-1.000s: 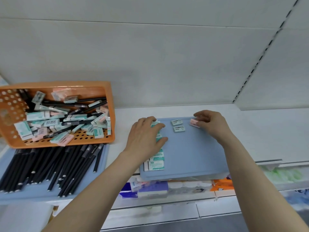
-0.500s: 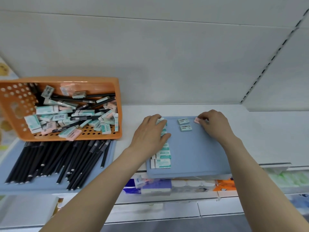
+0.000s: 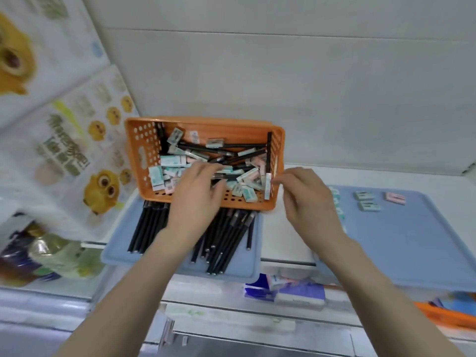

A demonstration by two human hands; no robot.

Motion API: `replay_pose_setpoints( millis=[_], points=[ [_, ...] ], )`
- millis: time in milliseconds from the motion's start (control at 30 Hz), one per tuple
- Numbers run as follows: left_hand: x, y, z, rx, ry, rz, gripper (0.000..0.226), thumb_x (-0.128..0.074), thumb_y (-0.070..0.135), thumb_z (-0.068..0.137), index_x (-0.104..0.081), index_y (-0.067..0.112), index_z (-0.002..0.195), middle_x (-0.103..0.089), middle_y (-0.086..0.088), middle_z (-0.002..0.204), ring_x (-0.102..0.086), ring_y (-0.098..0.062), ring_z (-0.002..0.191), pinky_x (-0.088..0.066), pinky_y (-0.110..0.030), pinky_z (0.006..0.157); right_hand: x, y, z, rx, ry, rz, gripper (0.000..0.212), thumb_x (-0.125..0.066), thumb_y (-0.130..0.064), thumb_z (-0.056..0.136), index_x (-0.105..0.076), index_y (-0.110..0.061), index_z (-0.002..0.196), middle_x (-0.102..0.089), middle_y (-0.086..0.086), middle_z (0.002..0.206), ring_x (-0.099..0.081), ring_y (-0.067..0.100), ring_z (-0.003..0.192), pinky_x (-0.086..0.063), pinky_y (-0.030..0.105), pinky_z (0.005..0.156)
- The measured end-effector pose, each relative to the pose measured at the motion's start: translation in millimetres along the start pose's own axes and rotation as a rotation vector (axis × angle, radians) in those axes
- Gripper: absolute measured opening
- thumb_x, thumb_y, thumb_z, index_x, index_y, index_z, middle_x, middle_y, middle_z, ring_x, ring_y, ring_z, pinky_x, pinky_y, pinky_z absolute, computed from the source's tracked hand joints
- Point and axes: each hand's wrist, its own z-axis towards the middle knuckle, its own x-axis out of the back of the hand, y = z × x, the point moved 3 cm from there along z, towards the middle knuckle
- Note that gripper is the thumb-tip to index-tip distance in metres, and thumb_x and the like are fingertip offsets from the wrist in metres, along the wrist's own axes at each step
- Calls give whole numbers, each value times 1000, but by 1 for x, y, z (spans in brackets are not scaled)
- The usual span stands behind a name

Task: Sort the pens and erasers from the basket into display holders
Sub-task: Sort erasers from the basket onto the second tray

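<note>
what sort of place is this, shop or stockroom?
Most likely a shop's stationery aisle. It has white retail shelving with a plain back panel, black pens lined up on a blue display tray, packaged goods on the shelf below and owl-printed packs at the left.

We see an orange basket (image 3: 144, 140) of moulded plastic, perforated and faintly shiny. The erasers (image 3: 172, 161) in it look to us wrapped in printed paper sleeves. We read the black pens (image 3: 144, 228) as smooth plastic with silvery, metal-looking bands. Both blue trays (image 3: 121, 243) (image 3: 412, 240) seem smooth matt plastic. The back panel (image 3: 309, 86) looks matt white, and the printed packs (image 3: 64, 150) at the left look like glossy film.
</note>
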Motion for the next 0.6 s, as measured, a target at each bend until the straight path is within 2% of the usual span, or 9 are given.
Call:
replay_pose_setpoints(
  millis=[67,133,200,233,300,333,433,500,600],
  points=[
    [5,-40,10,68,-65,128,42,-65,15,89,-59,8,129,-56,-13,128,-52,-32,116,-40,-40,100,-26,-18,17,41,-98,-17,30,-61,9,76,-70,-1,103,-67,17,106,-64,37,96,-53,39,81],
    [9,-67,22,84,-106,222,51,-69,8,83,-57,4,132,-52,-19,134,-48,-40,122,-37,-46,104,-54,-25,39,7,-243,-69,36,-68,6,77,-68,2,112,-66,20,111,-63,39,101,-52,41,86],
    [10,-81,33,58,-178,293,56,-68,4,81,-53,4,135,-49,-24,137,-44,-43,126,-35,-48,106,-77,-28,60,-49,-401,-107,40,-65,-6,84,-62,-2,123,-62,17,120,-58,38,111,-48,43,94],
    [10,-85,39,40,-222,330,58,-67,3,82,-50,5,137,-48,-24,138,-42,-42,127,-34,-47,107,-87,-30,70,-74,-464,-121,38,-62,-13,88,-60,-6,126,-60,14,123,-56,35,115,-46,41,93],
    [10,-88,48,18,-318,426,62,-64,3,83,-44,9,142,-46,-19,141,-38,-38,129,-34,-43,107,-102,-35,83,-101,-544,-165,32,-55,-22,94,-60,-11,123,-58,9,123,-52,29,117,-35,29,80],
    [10,-89,52,6,-346,466,63,-64,3,82,-44,11,142,-47,-16,140,-40,-36,127,-36,-42,104,-106,-37,88,-108,-579,-190,30,-54,-23,95,-61,-11,121,-57,9,123,-51,29,116,-28,29,75],
    [12,-89,59,-49,-356,478,58,-67,3,79,-51,14,134,-52,-10,128,-50,-32,112,-45,-41,91,-113,-39,94,-154,-639,-228,32,-58,-23,94,-61,-14,124,-54,9,124,-48,29,119,-25,32,75],
    [10,-91,60,-37,-382,423,53,-68,8,83,-54,16,133,-52,-9,128,-51,-31,111,-45,-41,92,-112,-37,92,-177,-620,-236,33,-60,-22,93,-60,-15,126,-55,9,125,-48,29,120,-28,34,77],
    [7,-93,58,-36,-374,354,46,-65,20,88,-54,17,134,-52,-8,130,-49,-30,114,-43,-40,95,-112,-34,89,-160,-555,-219,29,-55,-9,93,-63,-16,120,-61,7,118,-54,28,113,-30,32,72]
  ],
)
